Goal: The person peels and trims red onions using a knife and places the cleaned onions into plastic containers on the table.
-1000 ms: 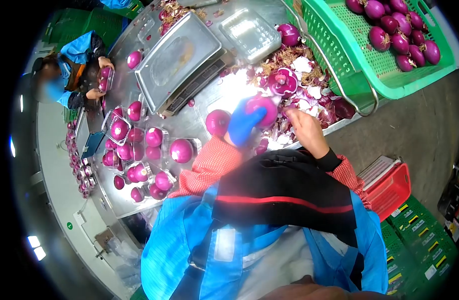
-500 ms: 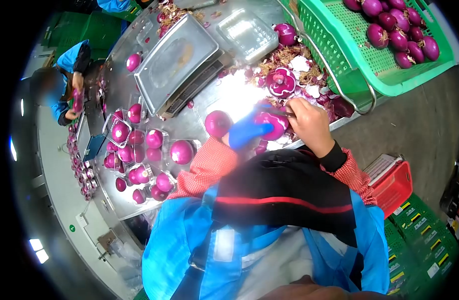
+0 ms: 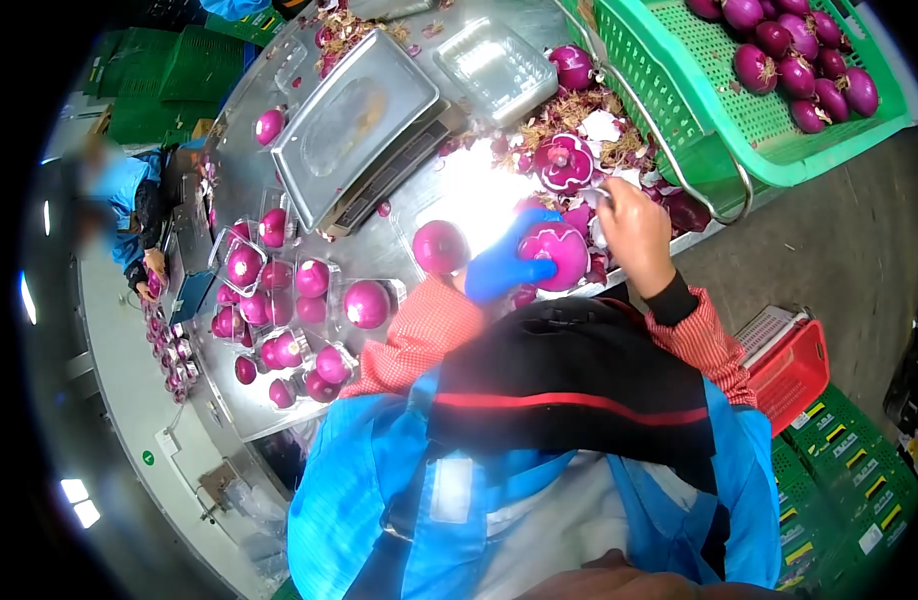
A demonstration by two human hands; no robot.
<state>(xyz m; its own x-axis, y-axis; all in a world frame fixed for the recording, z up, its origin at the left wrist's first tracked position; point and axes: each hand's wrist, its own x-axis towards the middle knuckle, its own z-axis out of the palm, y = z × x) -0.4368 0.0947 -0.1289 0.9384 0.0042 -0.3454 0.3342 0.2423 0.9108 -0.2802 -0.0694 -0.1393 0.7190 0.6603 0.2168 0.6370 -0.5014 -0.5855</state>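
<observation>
My left hand [image 3: 502, 268], in a blue glove, is closed round a purple onion [image 3: 556, 254] above the near edge of the metal table. Just right of that onion, my bare right hand [image 3: 634, 228] is pinched; a pale, blurred item [image 3: 597, 212] shows at its fingertips, too unclear to name. Behind my hands a partly peeled onion [image 3: 563, 163] rests on loose skins [image 3: 624, 150]. Another purple onion [image 3: 440, 247] lies left of my glove.
A scale [image 3: 359, 125] and a stack of clear trays [image 3: 496, 70] stand on the table [image 3: 404, 190]. Packed onions [image 3: 284, 290] lie at left. A green basket [image 3: 779, 172] holds onions at right. A co-worker [image 3: 134, 205] is at far left.
My right hand has moved slightly away from the held onion, to the right. The held onion's smooth side and a jagged skin edge now show. The co-worker's hands have moved lower in view.
</observation>
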